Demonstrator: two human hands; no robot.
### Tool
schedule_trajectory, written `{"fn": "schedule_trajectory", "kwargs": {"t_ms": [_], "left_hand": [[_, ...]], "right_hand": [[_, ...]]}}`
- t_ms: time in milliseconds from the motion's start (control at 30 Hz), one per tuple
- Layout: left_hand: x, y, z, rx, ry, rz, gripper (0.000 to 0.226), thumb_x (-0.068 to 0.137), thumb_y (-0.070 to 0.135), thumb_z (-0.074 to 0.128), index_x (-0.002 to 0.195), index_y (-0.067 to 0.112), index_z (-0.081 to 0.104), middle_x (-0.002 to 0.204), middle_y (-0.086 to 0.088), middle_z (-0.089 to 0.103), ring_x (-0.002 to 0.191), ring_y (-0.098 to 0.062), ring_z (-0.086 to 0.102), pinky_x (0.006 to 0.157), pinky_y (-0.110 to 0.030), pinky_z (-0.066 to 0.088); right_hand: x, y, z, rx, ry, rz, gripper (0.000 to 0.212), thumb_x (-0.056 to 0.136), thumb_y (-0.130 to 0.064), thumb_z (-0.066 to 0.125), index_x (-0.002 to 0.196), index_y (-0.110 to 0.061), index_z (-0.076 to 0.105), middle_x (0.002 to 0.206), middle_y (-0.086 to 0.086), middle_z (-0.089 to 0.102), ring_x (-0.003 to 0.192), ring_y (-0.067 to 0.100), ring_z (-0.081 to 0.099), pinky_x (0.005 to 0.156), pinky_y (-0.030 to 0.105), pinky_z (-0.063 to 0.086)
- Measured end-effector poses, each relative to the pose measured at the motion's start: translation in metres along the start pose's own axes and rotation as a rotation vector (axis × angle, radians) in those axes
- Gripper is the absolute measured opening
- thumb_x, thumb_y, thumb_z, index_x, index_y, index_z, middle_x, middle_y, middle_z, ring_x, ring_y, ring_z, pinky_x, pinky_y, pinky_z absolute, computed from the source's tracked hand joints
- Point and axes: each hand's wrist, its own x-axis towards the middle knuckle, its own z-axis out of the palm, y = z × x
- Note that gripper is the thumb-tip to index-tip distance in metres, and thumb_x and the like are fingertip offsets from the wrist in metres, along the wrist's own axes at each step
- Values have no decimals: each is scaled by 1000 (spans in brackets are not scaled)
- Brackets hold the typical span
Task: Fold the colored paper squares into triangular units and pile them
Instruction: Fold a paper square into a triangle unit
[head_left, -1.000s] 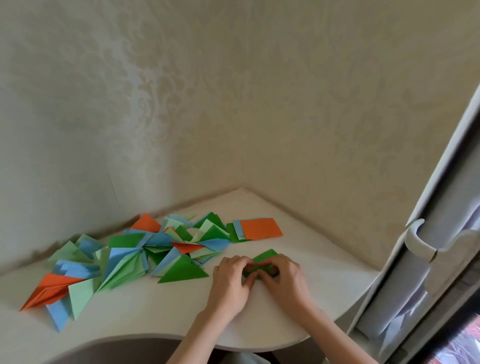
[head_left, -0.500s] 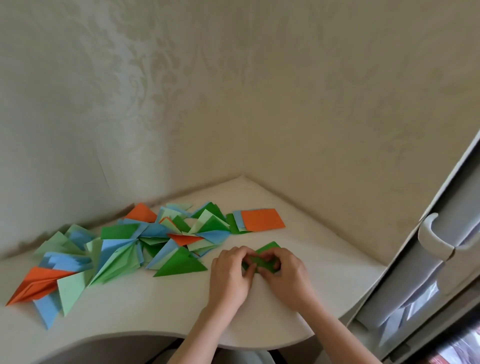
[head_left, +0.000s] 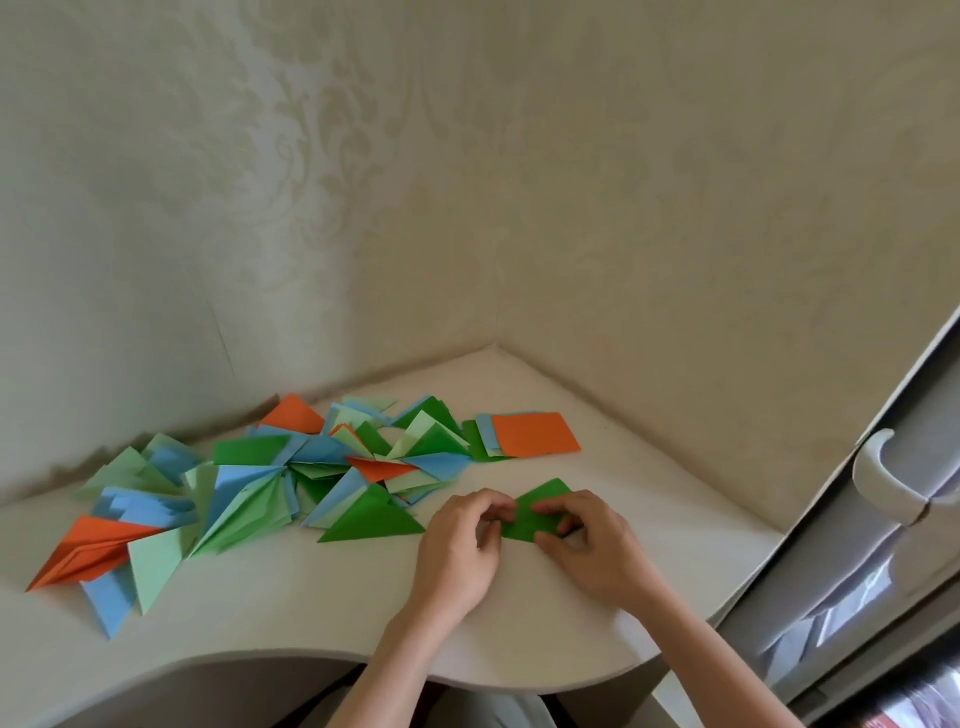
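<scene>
A dark green paper (head_left: 535, 506) lies partly folded on the white corner table (head_left: 291, 618), between my two hands. My left hand (head_left: 460, 545) pinches its left edge with curled fingers. My right hand (head_left: 587, 545) presses and pinches its right side, hiding that part. To the left spreads a loose pile of folded triangular units (head_left: 249, 493) in blue, light green, dark green and orange. A dark green triangle (head_left: 371, 519) lies at the pile's near edge, close to my left hand. A small stack of unfolded squares, orange on top (head_left: 532, 434), sits behind the hands.
Patterned walls (head_left: 467, 208) meet in a corner right behind the table. The table's front edge curves inward below my arms. A white window frame with a handle (head_left: 883, 478) stands at the right.
The camera view shifted slightly. My hands stayed at the same spot on the green paper, with the fingers working along its fold; more of the green sheet shows between them now.
</scene>
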Motion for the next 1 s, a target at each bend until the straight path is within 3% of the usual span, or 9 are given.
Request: {"fn": "schedule_trajectory", "kwargs": {"t_ms": [133, 233, 333, 500, 600, 700, 767, 867, 1000], "left_hand": [[-3, 3, -2, 15, -20, 6, 36, 83, 6, 54, 104, 35, 63, 97, 23, 62, 96, 2, 53, 83, -13, 44], [-6, 4, -3, 39, -7, 34, 41, 79, 2, 56, 107, 30, 63, 101, 20, 59, 99, 0, 50, 86, -10, 40], [-6, 6, -4, 45, 52, 52, 42, 76, -4, 58, 107, 23, 64, 101, 18, 56, 101, -3, 48, 89, -5, 33], [-5, 7, -3, 60, 81, 32, 26, 81, -1, 60, 98, 17, 67, 99, 9, 62, 97, -9, 51, 85, -8, 35], [-6, 7, -2, 75, 64, 27, 23, 80, -1, 60, 92, 17, 68, 95, 8, 64, 94, -10, 51, 81, -12, 37], [-7, 8, -2, 79, 51, 55, 20, 82, 2, 62, 89, 19, 69, 91, 8, 65, 92, -10, 50, 79, -14, 37], [-8, 8, -2, 75, 43, 76, 18, 83, 5, 63, 88, 21, 69, 88, 10, 65, 89, -10, 50, 77, -16, 38], [-7, 9, -3, 78, 65, 83, 13, 85, 11, 64, 90, 22, 69, 83, 17, 60, 85, -7, 49, 75, -17, 39], [-7, 11, -4, 58, 73, 45, 12, 85, 15, 67, 96, 21, 69, 78, 23, 47, 86, -11, 54, 79, -27, 47]], "right_hand": [[-4, -7, 9, -49, 45, -5, 15, 83, -44, 66, 79, -48, 52, 99, -21, 48, 81, 0, 52, 68, 11, 40], [-6, -12, 14, -92, 106, -44, 14, 89, -35, 62, 78, -39, 53, 97, -15, 51, 80, 5, 52, 78, 31, 47], [-5, -14, 11, -122, 119, -135, 9, 92, -26, 59, 85, -31, 55, 99, -13, 53, 84, 8, 53, 81, 37, 47], [2, -15, -4, -59, 92, -261, 3, 91, -16, 62, 91, -16, 65, 102, -11, 56, 92, 7, 57, 82, 21, 46], [0, -9, -8, -19, 40, -244, 4, 89, -17, 65, 92, -19, 66, 102, -16, 57, 95, -2, 55, 80, 11, 41], [-5, -5, -6, 1, 119, -194, 16, 82, -20, 72, 92, -29, 63, 97, -18, 60, 91, -3, 58, 75, 7, 39], [-9, -5, -5, 43, 171, -161, 22, 79, -21, 75, 92, -30, 60, 95, -18, 62, 88, -3, 60, 73, 6, 40], [-13, -3, -4, -40, 128, -219, 7, 86, -32, 67, 90, -26, 69, 100, -18, 60, 92, -4, 58, 80, 10, 42], [-12, -3, -2, -132, 95, -262, 27, 82, -45, 69, 92, -20, 72, 106, -16, 57, 93, -1, 55, 82, 13, 45]]}}
